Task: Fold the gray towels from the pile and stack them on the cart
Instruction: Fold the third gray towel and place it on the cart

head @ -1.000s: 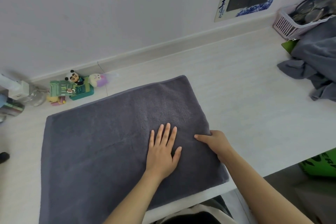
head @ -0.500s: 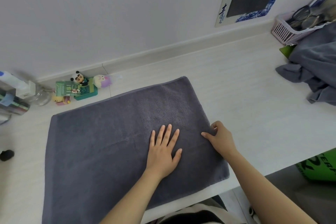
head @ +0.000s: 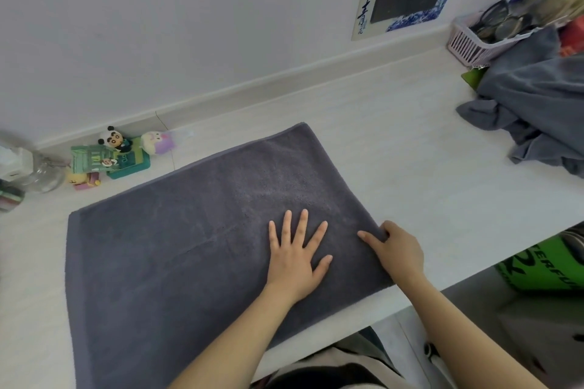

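One gray towel [head: 196, 249] lay spread flat on the white table [head: 395, 148], with a single crumpled pile of gray towels [head: 537, 110] at the table's far right beside one pink basket [head: 471, 41]. The left hand [head: 295, 257] pressed flat on the towel, fingers straight and spread. The right hand [head: 395, 248] gripped the towel's right edge, thumb on top and fingers curled around it. One panda figure [head: 113, 139] stood near the wall.
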The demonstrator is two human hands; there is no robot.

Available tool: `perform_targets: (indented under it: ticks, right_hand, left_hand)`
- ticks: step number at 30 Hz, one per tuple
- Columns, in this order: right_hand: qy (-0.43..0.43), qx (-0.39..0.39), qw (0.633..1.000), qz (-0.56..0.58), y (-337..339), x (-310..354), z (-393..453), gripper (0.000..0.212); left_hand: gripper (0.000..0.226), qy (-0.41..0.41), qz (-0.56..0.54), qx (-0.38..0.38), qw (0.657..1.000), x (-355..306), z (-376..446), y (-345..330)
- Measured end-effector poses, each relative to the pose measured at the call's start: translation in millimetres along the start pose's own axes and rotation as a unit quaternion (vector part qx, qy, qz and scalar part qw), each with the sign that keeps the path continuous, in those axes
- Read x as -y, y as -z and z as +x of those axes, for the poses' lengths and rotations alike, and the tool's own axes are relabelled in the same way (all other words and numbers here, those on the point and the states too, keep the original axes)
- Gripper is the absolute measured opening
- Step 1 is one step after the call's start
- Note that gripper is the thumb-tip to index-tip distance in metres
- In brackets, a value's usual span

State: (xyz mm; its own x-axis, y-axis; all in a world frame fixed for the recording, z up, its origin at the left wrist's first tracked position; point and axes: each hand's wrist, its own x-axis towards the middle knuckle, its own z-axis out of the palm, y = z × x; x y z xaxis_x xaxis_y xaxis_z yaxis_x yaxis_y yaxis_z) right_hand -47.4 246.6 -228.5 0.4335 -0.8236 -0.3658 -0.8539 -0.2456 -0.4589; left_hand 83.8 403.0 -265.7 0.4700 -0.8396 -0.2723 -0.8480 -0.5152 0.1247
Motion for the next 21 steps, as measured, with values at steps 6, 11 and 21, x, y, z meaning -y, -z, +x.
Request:
perform_targets:
  ticks: [6,11,21]
  right_hand:
    - [-0.002,0.081,0.997,0.011,2,-11,-1,0.038]
    - [0.014,-0.014,0.992,-0.125,8,-22,14,0.031]
    - [0.293,-0.088,0.927,-0.218,-18,-27,2,0.056]
  left_hand:
    - [0.081,-0.020,-0.003,0.010,1.000,-25,6,2]
    - [0.075,-0.047,-0.001,0.022,0.999,-24,15,9]
    - [0.063,0.048,-0.040,0.021,0.998,31,51,35]
